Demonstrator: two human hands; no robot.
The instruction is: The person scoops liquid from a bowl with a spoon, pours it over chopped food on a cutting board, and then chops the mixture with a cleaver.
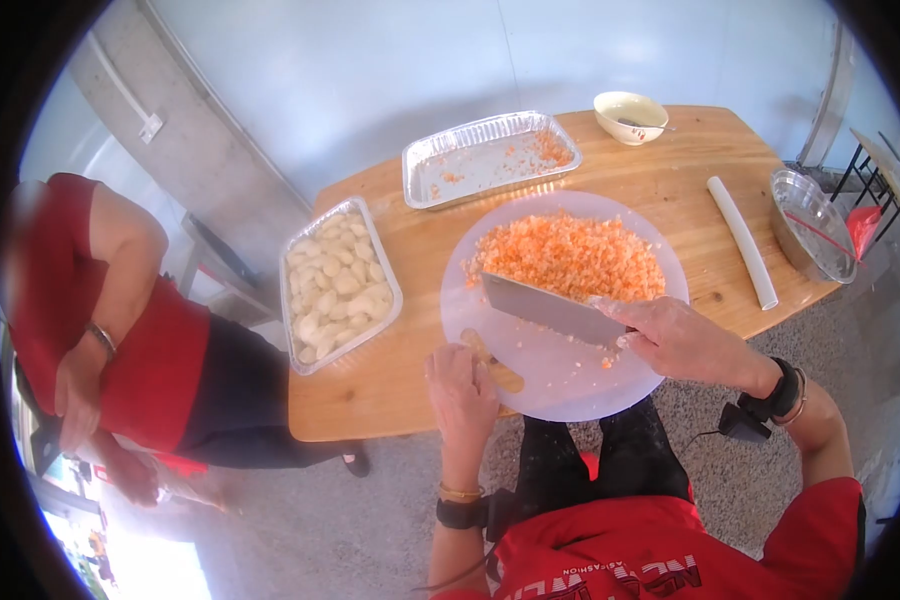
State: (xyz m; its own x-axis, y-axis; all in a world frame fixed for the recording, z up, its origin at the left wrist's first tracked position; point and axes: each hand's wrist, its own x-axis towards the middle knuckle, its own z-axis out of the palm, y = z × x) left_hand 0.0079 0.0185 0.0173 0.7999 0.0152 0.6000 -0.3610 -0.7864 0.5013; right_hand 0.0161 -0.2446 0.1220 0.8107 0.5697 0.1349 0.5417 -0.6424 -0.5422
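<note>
A round white cutting board (570, 375) lies on the wooden table (370, 390) in front of me. On its far half is a heap of finely chopped orange and white bits (570, 255). A cleaver (545, 308) rests across the board just in front of the heap. My left hand (460, 390) is closed around its wooden handle (500, 375) at the board's near left edge. My right hand (680, 340) holds the other end of the blade from above, fingers on the metal.
Left of the board is a foil tray (340, 285) full of pale peeled pieces. Behind the board are a nearly empty foil tray (490, 155) and a cream bowl (630, 115). A white tube (740, 240) and metal bowl (810, 225) lie right. A person in red (120, 340) stands left.
</note>
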